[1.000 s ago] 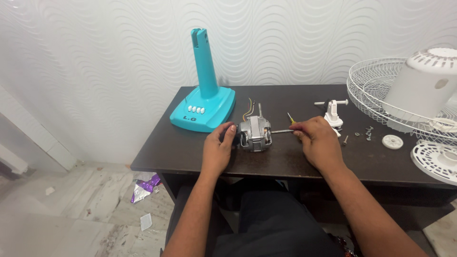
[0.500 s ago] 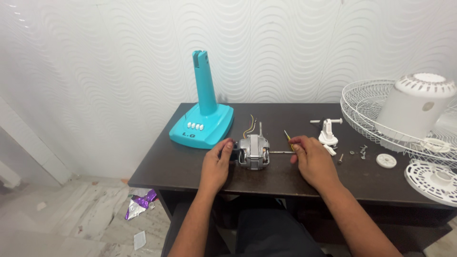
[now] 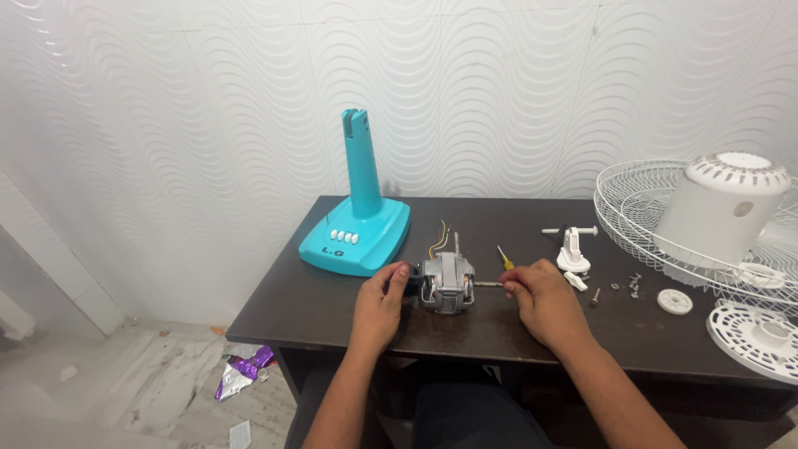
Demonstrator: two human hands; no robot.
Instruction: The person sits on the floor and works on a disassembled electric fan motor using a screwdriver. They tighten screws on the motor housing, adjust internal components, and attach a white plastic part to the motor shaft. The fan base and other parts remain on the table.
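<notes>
Two bare hands work at the middle of a dark table [image 3: 316,308] in the head view; between them sits a small grey metal fan motor [image 3: 447,283], resting on the table top, with thin coloured wires [image 3: 438,241] rising from its back; the left hand [image 3: 379,306] is closed around the motor's left end, fingers curled against a dark part there; the right hand [image 3: 544,301] lies just right of the motor, its thumb and fingers pinched on the thin metal shaft [image 3: 487,284] that sticks out of the motor's right side; a small yellow-handled screwdriver [image 3: 504,258] shows just above that hand's knuckles, and whether the hand touches it I cannot tell; behind and left of the motor, well within the table's back edge, stands a turquoise fan base [image 3: 359,233] with an upright column and a row of white buttons; to the right of the right hand lie a white plastic bracket [image 3: 573,249], a few loose screws [image 3: 633,284] and a white round cap [image 3: 674,301]; at the far right a white wire fan guard [image 3: 657,224] holds a white motor cover [image 3: 725,216], and a white slotted disc [image 3: 761,337] lies near the table's front right corner; on the floor to the left lies a crumpled purple wrapper [image 3: 243,370]; the wall behind is white with a wavy pattern.
</notes>
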